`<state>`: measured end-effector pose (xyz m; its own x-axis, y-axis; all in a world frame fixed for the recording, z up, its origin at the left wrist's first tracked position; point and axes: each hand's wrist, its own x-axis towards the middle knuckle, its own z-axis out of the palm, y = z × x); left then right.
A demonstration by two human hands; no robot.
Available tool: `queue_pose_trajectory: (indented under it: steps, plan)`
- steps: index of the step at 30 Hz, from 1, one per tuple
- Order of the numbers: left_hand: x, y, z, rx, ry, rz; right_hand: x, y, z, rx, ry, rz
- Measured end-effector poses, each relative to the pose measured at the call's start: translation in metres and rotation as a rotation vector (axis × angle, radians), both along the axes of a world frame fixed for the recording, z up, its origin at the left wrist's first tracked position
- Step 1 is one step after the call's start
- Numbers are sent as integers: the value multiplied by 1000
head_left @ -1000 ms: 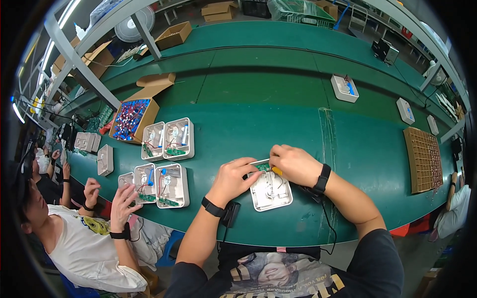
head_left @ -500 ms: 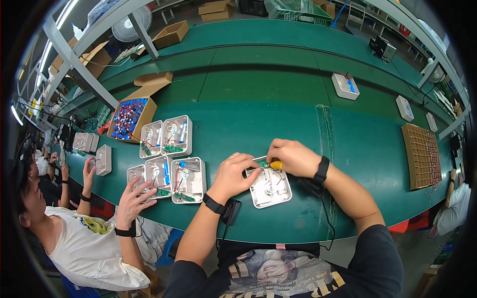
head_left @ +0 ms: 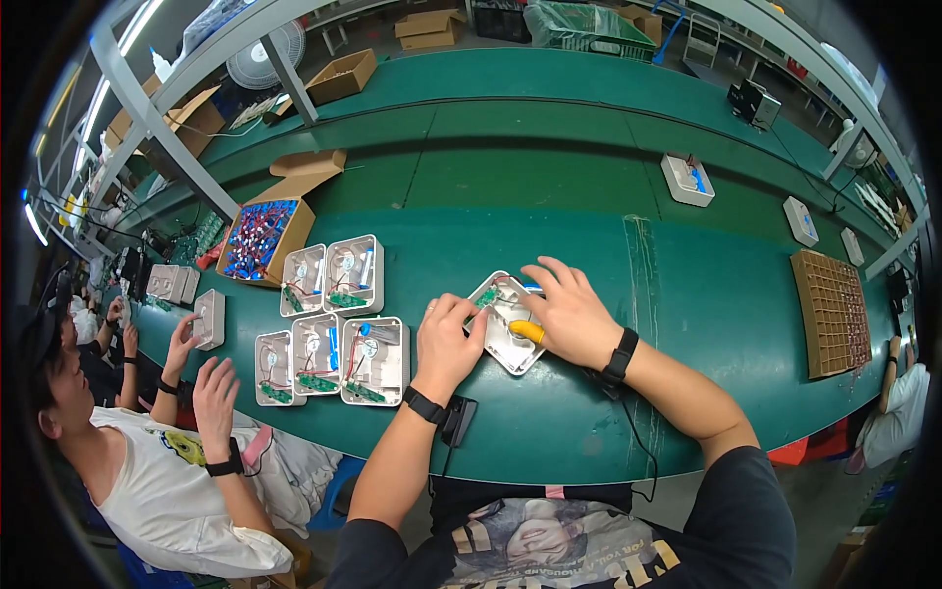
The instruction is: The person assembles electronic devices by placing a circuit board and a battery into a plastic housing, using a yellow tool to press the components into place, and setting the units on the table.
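Note:
A white square plastic housing (head_left: 517, 358) lies turned cornerwise on the green table before me. My left hand (head_left: 448, 339) pinches its left side, next to a small green circuit board (head_left: 487, 297) and thin red wires inside. Over the right side reaches my right hand (head_left: 579, 319), fingers spread and stretched out. At its thumb, above the middle of the housing, is a yellow piece (head_left: 527, 331) that looks like a finger cot. A blue cylindrical part (head_left: 533, 289) shows partly from under the right hand.
Several similar housings (head_left: 375, 359) with boards and wires stand at left, behind them a carton (head_left: 285, 240) of blue parts. A co-worker's hand (head_left: 214, 398) is near them. A divided cardboard tray (head_left: 832, 314) lies far right; a black device (head_left: 458, 422) sits by my left wrist.
The housing has turned cornerwise and shifted away from me. My right hand's fingers have opened out, and the yellow piece now lies over the housing's middle. The co-worker's hand has drawn back left.

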<state>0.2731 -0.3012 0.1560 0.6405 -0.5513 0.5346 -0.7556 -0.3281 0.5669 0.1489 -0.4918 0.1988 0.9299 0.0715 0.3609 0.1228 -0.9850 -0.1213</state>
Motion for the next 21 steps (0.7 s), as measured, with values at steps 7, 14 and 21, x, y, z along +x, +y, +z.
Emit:
queue_pose_trajectory:
  steps: [7, 14, 21]
  plan:
    - [-1, -2, -1, 9, -10, 41, -5, 17, -9, 289, 127, -7]
    - [-2, -2, 2, -3, 25, 53, -3, 0, 6, 232, 193, -56]
    - [-1, 0, -2, -14, 32, 37, -5, 7, 7, 308, 200, -5]
